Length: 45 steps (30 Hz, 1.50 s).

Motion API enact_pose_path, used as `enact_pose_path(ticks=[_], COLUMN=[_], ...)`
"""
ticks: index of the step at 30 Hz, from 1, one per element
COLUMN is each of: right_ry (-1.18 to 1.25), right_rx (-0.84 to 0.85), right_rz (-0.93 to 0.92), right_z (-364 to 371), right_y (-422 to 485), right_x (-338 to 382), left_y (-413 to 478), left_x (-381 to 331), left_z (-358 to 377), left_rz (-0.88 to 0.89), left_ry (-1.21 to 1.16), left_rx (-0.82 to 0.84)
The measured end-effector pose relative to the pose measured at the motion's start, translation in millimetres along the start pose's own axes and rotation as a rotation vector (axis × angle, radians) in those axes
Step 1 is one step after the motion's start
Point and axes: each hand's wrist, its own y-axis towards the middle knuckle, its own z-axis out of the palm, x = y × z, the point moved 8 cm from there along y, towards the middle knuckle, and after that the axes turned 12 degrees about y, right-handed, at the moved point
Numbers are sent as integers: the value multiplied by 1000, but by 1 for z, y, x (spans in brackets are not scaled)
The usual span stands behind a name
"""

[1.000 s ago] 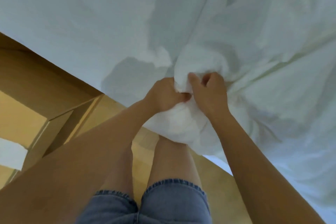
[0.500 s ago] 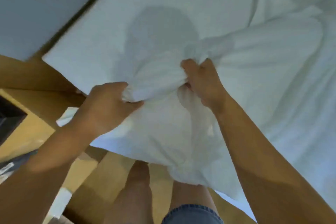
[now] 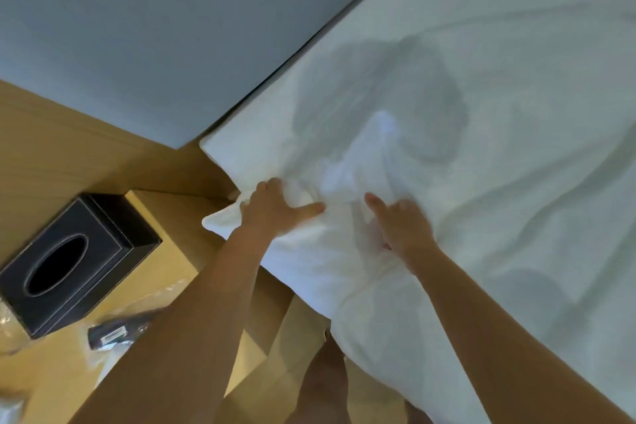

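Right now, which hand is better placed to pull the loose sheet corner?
Left, likely: the left hand rests right at the sheet corner; the right hand lies farther in on the bed.

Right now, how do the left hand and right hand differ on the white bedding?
The left hand sits at the corner of the white bedding by the nightstand; the right hand lies further in. The left hand's fingers curl round a bunch of cloth; the right hand shows one finger stretched out, its hold too blurred to tell. Both touch the same bedding.
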Motion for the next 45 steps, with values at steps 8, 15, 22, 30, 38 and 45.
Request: enact_pose_path(ticks=[8,15,22,30,38,45], right_ry=[392,938,-54,-858,-827,-782], right_rx=[341,359,192,144,42,568], right_rz=[226,-172,-391,-850,-1082,-314], right_z=[31,92,105,63,58,66], right_y=[-39,-64,-29,-38,-76,-68], right_x=[47,203,136,49,84,12], left_y=[-73,-61,11,-33,-74,-83], left_x=[-23,57,48,8,-31,-13], left_z=[-82,-232,-115,-36,-1,41], left_rz=[387,261,23,266,568,371], left_ry=[-84,20,260,-68,34,-84], left_rx=[-248,-632,-398,-610,-456,120])
